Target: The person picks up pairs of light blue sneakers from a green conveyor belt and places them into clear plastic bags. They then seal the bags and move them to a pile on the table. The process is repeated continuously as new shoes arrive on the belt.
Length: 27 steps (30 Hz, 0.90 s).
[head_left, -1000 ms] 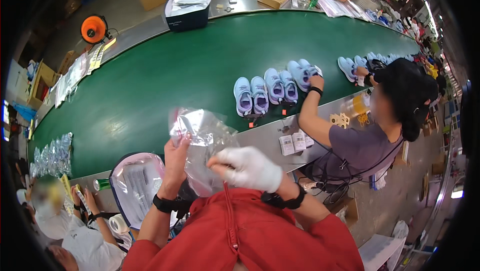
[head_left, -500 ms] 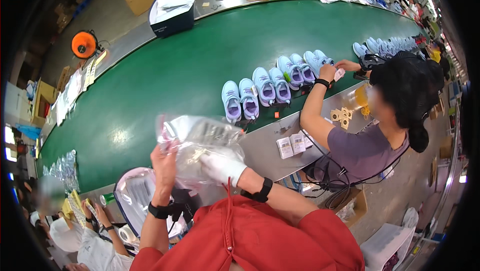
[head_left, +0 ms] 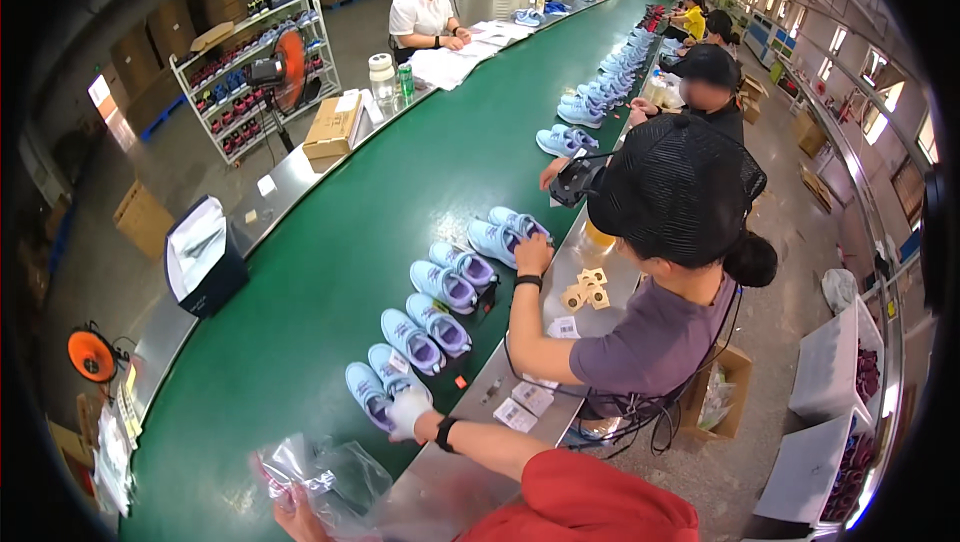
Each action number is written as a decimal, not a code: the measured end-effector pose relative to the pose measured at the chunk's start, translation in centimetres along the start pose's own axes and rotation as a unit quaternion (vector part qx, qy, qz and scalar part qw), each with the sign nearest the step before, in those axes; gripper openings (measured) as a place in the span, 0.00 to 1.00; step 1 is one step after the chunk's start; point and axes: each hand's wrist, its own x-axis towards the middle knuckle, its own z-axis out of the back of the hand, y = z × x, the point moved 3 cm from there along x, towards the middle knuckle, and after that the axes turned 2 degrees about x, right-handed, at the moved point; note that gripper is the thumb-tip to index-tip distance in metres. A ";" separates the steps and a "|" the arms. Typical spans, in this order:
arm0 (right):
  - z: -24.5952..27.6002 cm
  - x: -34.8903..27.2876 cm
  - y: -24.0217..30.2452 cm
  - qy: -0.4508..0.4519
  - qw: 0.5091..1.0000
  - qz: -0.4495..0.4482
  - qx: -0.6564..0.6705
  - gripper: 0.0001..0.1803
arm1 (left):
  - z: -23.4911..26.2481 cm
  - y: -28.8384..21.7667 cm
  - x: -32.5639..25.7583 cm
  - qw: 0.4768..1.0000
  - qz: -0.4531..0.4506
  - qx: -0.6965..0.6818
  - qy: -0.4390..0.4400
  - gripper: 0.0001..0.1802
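Observation:
My left hand (head_left: 300,516), bare and low at the lower edge, grips a clear plastic bag (head_left: 335,477) by its side. The bag looks thin and crumpled over the green belt. My right hand (head_left: 408,414), in a white glove, is at the heel end of the nearest pair of light blue sneakers (head_left: 366,390). It touches or overlaps their openings; its fingertips are hidden there, so I cannot tell whether it grips them. More light blue sneakers with lilac linings (head_left: 408,334) stand in pairs just beyond, along the belt's right side.
A co-worker in a black cap (head_left: 675,192) handles a farther pair on the right. On the metal ledge lie white label stacks (head_left: 530,400) and tan tags (head_left: 585,289). A dark blue bin with papers (head_left: 212,277) and a cardboard box (head_left: 333,127) line the belt's far side.
My view has swung right and up along the belt. My right hand has left the plastic bag and reached the nearest sneakers, while my left hand keeps the bag.

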 end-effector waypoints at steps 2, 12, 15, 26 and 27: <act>-1.3 -0.2 1.6 -0.062 0.998 0.004 -0.022 0.22 | 0.8 2.4 1.4 0.995 0.033 0.087 0.043 0.21; 5.0 -3.8 -0.3 -0.148 0.950 0.007 0.276 0.28 | 1.5 4.5 1.2 0.998 0.050 0.022 0.031 0.15; 8.4 -6.5 0.4 -0.101 0.760 0.160 0.622 0.28 | 1.5 4.6 0.8 0.999 0.042 -0.018 -0.010 0.14; 6.7 -16.4 7.5 -0.058 0.938 0.147 0.308 0.26 | -0.6 2.2 -0.3 0.989 -0.094 -0.113 0.011 0.09; 6.8 -16.9 7.9 -0.105 0.952 0.161 0.240 0.25 | -1.9 1.7 -1.4 0.988 -0.122 -0.082 0.037 0.09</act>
